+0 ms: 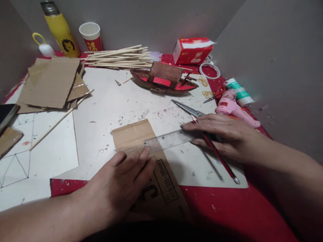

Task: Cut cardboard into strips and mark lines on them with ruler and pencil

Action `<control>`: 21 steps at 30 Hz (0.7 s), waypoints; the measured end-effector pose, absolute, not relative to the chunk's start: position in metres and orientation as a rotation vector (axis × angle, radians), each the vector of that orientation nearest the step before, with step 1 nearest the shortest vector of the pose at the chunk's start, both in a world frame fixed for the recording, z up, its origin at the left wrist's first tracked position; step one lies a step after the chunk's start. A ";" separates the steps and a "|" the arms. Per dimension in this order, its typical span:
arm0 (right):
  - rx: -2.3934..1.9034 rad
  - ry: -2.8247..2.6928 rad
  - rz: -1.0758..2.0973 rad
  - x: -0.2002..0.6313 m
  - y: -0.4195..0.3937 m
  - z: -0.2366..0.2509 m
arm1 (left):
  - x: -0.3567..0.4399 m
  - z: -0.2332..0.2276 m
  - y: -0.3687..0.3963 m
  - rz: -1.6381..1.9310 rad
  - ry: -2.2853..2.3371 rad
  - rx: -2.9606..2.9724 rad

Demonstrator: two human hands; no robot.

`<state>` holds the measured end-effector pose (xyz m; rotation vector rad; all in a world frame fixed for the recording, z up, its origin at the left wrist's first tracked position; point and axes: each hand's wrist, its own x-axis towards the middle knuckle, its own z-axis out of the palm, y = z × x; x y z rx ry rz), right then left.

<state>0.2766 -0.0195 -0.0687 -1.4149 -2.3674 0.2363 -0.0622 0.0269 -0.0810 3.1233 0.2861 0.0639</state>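
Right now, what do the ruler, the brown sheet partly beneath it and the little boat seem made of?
Ruler: probably clear, smooth plastic, since brown shows through. Brown sheet: apparently matte cardboard, creased and printed. Boat: perhaps wood or card; its dull brown surface leaves that open.

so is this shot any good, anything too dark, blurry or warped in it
Head view: dim, nearly black at bottom centre; head view: soft shadow on the white board below the right hand; head view: fine markings on the clear ruler hard to read, yellow bottle leaning outward, perhaps lens distortion.
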 end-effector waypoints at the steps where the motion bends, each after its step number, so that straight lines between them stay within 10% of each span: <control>1: -1.409 -2.372 0.222 0.275 -0.020 -0.068 | -0.062 -0.082 0.026 0.073 0.293 3.124; 21: -1.402 -2.394 0.204 0.276 -0.021 -0.068 | -0.058 -0.082 0.026 0.151 0.320 3.173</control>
